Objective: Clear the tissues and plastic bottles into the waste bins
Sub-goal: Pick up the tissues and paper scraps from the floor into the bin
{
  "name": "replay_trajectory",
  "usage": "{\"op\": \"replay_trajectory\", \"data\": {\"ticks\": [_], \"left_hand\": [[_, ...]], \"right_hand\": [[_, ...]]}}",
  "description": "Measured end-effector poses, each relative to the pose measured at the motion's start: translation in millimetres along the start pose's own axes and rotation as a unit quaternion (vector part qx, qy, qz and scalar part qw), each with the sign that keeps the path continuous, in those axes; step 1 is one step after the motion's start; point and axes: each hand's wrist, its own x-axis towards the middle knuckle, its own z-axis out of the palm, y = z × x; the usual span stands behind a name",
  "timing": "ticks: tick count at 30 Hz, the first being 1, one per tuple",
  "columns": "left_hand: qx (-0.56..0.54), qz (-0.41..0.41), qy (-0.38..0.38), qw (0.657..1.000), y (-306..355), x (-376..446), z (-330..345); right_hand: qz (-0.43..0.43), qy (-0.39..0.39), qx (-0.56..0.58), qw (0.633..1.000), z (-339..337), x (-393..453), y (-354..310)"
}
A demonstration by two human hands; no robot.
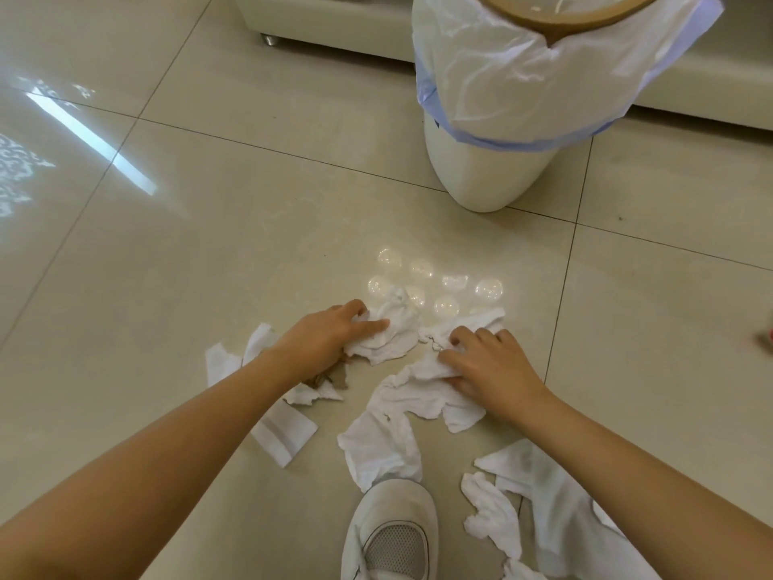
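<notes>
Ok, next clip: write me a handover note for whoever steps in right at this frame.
Left hand grips a crumpled tissue on the floor. Right hand pinches a long torn tissue.
More tissue pieces lie scattered: left of the forearm, by the white shoe, and at lower right.
Lined waste bin stands ahead on the right.
Done: nothing visibly binned from this pile.
Left: gather all the tissues and drop them in the bin. No plastic bottles in view.
</notes>
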Motion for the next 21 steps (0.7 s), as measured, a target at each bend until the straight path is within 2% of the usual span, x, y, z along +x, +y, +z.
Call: {"op": "replay_trajectory", "data": {"ticks": [2,4,6,10,16,21], "left_hand": [[0.025,0.019,0.002,1.000,1,-2,3],[-0.037,-0.009,0.008,0.999,4,-1,-1],[-0.061,-0.015,0.055,0.997,4,-2,2],[-0.102,-0.027,0.072,0.992,8,2,-7],[-0.128,-0.026,0.199,0.971,18,18,-48],[-0.132,0.010,0.332,0.934,23,38,-113]], "right_hand": [[-0.003,0.005,-0.006,1.000,3,2,0],[-0.007,0.014,-0.003,1.000,5,3,-1],[-0.012,0.021,0.000,1.000,5,5,-2],[-0.011,0.051,0.024,0.998,-4,6,0],[0.000,0.157,0.058,0.986,-60,3,17],[0.023,0.260,0.066,0.963,-129,7,46]]}}
